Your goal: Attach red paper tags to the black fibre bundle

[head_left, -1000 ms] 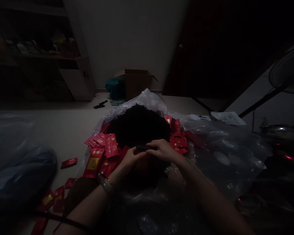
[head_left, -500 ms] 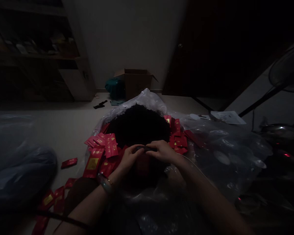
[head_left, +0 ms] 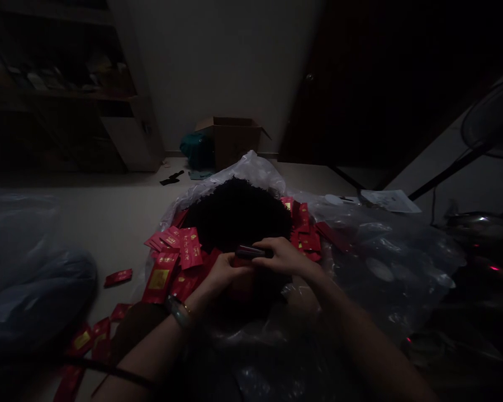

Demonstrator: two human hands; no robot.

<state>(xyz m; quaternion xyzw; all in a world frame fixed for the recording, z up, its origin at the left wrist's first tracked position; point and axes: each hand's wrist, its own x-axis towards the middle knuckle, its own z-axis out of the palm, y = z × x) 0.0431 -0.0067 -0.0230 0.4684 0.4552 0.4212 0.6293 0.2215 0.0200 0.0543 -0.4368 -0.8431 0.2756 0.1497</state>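
Observation:
A red packet [head_left: 243,286] is held upright between my hands, its dark mouth spread apart with a thin pale rim facing me. My left hand [head_left: 224,272] pinches its left side, thumb across the front. Its right end is gripped by my right hand [head_left: 283,255], fingers bent over the top. The packet's lower part is lost in shadow. Just beyond my hands rises a heap of black crumbly bits [head_left: 238,209] on clear plastic sheeting [head_left: 251,164]. More red packets [head_left: 190,248] with gold print lie left of the heap, and others [head_left: 309,241] to its right.
Loose red packets [head_left: 118,277] lie on the floor at left, near a bluish plastic-covered bundle [head_left: 37,296]. An open cardboard box [head_left: 237,145] stands by the wall beside a teal bag [head_left: 197,149]. Shelving [head_left: 126,134] is far left, a fan [head_left: 492,120] right.
The packet's mouth has opened wider and tilted toward me. My left fingers have moved down from its top edge to the front; my right hand has shifted slightly.

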